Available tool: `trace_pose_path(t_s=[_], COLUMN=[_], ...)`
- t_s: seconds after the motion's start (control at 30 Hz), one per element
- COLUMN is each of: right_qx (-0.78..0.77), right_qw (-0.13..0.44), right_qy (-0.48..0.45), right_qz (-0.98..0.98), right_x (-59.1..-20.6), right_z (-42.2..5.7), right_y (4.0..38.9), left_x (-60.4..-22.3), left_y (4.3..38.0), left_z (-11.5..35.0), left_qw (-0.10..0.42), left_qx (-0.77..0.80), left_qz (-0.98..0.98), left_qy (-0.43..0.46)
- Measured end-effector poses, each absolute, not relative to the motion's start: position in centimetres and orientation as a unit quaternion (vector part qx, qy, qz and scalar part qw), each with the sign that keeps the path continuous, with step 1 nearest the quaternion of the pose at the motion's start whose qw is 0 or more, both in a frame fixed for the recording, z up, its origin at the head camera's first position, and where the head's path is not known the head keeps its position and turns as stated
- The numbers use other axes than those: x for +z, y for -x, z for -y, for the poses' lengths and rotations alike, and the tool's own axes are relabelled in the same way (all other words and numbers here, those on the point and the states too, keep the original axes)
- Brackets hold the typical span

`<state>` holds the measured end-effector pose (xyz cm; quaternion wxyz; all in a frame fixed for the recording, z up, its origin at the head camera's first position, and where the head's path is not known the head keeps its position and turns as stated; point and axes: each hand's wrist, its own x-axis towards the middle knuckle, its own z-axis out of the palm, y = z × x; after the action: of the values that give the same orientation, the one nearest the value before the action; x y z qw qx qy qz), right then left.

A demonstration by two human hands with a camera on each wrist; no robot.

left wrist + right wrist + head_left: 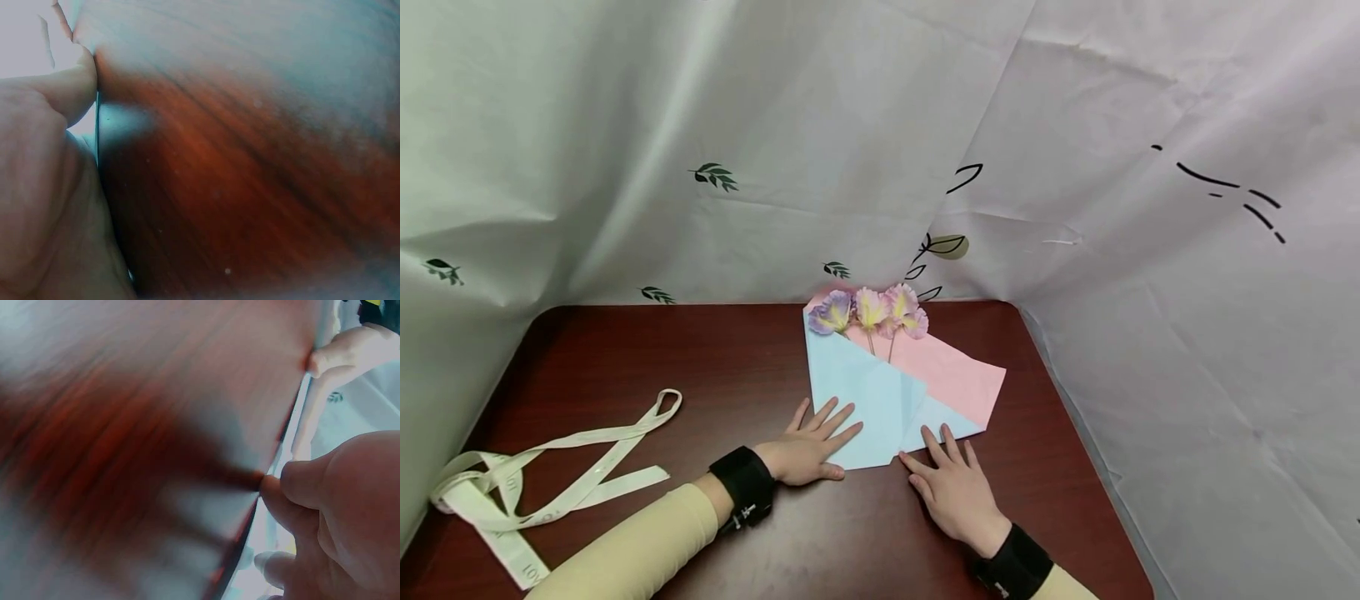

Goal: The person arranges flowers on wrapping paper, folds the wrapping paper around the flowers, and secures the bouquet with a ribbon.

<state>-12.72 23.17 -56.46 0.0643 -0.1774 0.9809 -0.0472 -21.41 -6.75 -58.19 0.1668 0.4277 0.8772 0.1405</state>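
A sheet of wrapping paper, light blue (868,383) on one face and pink (958,371) on the other, lies folded on the table. Its left side is folded across the stems of several purple, pink and yellow flowers (871,308), whose heads show at the top. My left hand (808,450) rests with spread fingers on the lower left part of the blue fold. At the bottom right edge, the fingertips of my right hand (955,492) touch the paper, its fingers extended. Both wrist views show the hands low against the tabletop.
A cream ribbon (580,437) with printed lettering lies loosely looped on the left of the dark red-brown wooden table (730,350). A pale curtain (820,125) with leaf prints hangs behind and along the sides. Black bands (743,487) circle both wrists.
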Motion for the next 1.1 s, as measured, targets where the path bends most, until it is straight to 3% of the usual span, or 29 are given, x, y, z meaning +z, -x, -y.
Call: trace_pose_path(t_s=[0.17,0.5,0.9,1.1], right_qx=[-0.167,-0.508,-0.726,-0.773], right_qw=[0.078,0.046,-0.08,-0.071], right_qy=[0.132,-0.153,-0.226,-0.243], right_qz=[-0.974,-0.846,-0.645,-0.582], right_x=[-56.0,-56.3,-57.7,-57.7], right_z=[-23.0,-24.8,-26.2,-25.9], right_y=[13.4,15.2,16.7,17.2], left_x=[-58.0,-58.4,-61.9,-61.8], left_y=[21.3,21.5,21.6,21.6], left_z=[6.7,6.6,6.8,6.8], left_qw=[0.17,0.172,0.108,0.108], left_qx=[0.138,0.151,0.147,0.137], left_qz=[-0.878,-0.875,-0.886,-0.888], left_qy=[-0.425,-0.427,-0.427,-0.425])
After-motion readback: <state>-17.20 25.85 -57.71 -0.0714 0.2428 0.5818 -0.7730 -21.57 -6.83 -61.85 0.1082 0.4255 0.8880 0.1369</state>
